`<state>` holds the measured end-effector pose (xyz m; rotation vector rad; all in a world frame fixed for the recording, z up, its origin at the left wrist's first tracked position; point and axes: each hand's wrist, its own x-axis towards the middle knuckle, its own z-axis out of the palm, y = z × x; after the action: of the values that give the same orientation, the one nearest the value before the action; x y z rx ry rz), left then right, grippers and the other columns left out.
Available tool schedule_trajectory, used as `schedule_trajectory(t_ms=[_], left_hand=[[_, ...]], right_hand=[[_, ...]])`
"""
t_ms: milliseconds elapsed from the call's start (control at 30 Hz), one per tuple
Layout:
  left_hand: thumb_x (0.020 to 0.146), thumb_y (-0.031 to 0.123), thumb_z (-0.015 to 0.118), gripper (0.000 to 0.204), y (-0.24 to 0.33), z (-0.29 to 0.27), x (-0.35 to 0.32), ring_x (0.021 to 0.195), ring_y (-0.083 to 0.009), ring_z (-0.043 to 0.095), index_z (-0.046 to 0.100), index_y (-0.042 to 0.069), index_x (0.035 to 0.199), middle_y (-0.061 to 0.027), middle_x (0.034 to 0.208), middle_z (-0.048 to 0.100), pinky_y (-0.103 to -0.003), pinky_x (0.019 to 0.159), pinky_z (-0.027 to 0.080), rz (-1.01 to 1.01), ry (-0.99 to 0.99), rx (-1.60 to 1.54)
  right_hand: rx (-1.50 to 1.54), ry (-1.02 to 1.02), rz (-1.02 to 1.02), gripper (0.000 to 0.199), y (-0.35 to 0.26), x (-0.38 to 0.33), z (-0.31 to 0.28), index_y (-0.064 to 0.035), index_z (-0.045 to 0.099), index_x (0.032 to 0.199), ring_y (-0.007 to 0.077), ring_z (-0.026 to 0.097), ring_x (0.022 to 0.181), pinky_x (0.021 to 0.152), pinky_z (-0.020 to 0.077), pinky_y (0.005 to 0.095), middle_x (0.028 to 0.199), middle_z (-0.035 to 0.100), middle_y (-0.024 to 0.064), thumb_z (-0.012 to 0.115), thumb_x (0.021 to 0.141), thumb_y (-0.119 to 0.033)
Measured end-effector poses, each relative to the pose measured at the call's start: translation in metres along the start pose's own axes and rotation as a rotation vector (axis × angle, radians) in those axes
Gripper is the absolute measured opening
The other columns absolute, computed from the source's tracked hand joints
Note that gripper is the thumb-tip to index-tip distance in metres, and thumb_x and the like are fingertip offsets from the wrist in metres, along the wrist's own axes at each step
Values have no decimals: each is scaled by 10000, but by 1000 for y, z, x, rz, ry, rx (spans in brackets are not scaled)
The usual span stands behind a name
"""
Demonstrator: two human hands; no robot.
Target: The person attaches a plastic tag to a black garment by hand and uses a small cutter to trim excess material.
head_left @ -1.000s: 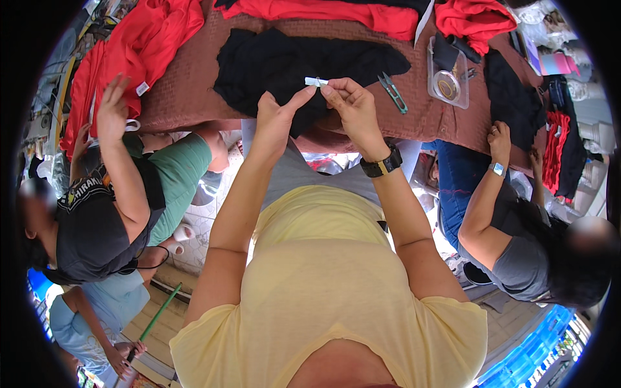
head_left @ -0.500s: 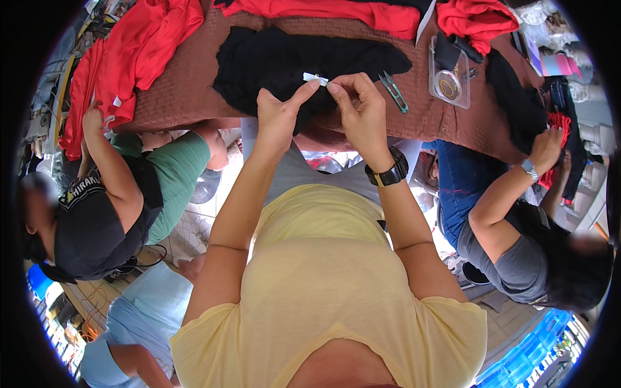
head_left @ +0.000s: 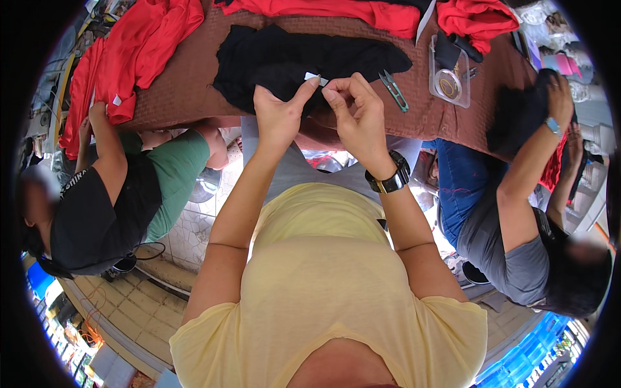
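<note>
My left hand (head_left: 278, 121) pinches a white tag (head_left: 312, 76) between thumb and a finger mostly hidden beneath it, near the upper centre of the frame. My right hand (head_left: 363, 129) has its thumb and forefinger drawn together at the tag's right end; whether they grip its edge or something finer, I can't tell. The tag sits over the near edge of a black cloth (head_left: 310, 55), which lies bunched on the brown table (head_left: 174, 90). I judge the step in hand to be close fingertip work on the tag; the next move calls for a steady left pinch and small, careful motions from the right. Just right of the cloth lie snips (head_left: 396, 94), then a clear tray (head_left: 460, 103). Red cloth (head_left: 152, 45) spreads at upper left, and co-workers sit at left (head_left: 107, 210) and right (head_left: 495, 258).
</note>
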<state>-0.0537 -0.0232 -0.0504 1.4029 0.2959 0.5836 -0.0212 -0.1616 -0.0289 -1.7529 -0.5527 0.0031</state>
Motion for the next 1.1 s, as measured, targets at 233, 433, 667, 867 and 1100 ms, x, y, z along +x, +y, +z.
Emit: schedule_trajectory(t_ms=[233,433,667,867,1100], left_hand=[[777,39,813,211,-10,-6,2,774,-106,627,646,-10,896,-49,874,690,-263,704,509,-9,45,122],[777,95,837,255,-12,-14,9,760,-110,623,639,-16,892,-47,857,687,-271,685,502,-171,35,-18],[833,364,790,431,-30,-56,64,775,-176,683,672,-51,827,-126,841,708,-318,694,522,-322,-191,700],[862,403,737,452,38,-86,80,884,-266,706,712,-28,995,-194,974,715,-371,768,538,-156,-183,1160],[929,49,658,178,42,-22,33,825,-83,606,668,-26,1090,-66,972,684,-231,760,496,-109,-476,196]], right_hand=[[114,-70,11,76,-7,-8,4,26,634,905,161,543,675,606,442,289,805,525,69,645,912,-49],[320,-75,107,108,-10,-6,-6,2,572,984,100,573,796,719,476,263,854,597,42,577,991,-106],[608,-53,262,187,25,41,-29,14,585,1033,69,567,742,660,484,228,850,608,36,585,1005,-171],[284,-111,242,184,13,45,-36,8,606,1015,77,571,762,675,476,237,850,613,18,601,995,-175],[159,-186,87,170,-10,40,-10,33,608,965,99,561,725,632,442,268,804,624,71,609,970,-136]])
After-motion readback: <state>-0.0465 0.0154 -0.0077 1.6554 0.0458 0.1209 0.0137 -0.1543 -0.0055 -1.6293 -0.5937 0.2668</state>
